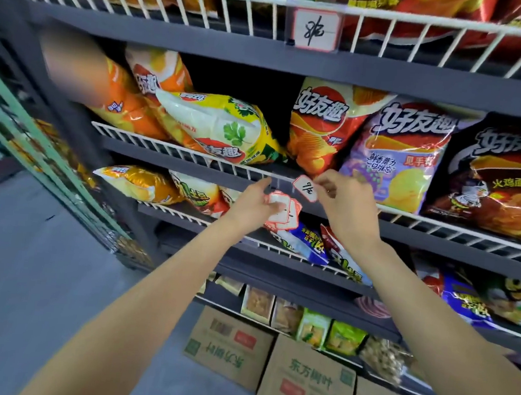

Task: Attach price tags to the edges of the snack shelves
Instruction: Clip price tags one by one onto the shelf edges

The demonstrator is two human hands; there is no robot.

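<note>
Dark grey store shelving with white wire rails (174, 151) fronts us, stocked with bright snack bags; one handwritten tag in a clear holder (316, 29) already hangs on the upper rail. Our right hand (343, 202) pinches a small red-bordered white price tag (306, 187) against the middle shelf's rail, beside a clear plastic holder (278, 180). Our left hand (254, 203) grips a fanned stack of spare tags (283, 212) just below, forefinger reaching toward that holder. We judge this tag mid-fitting; next it likely needs sliding squarely into the sleeve.
</note>
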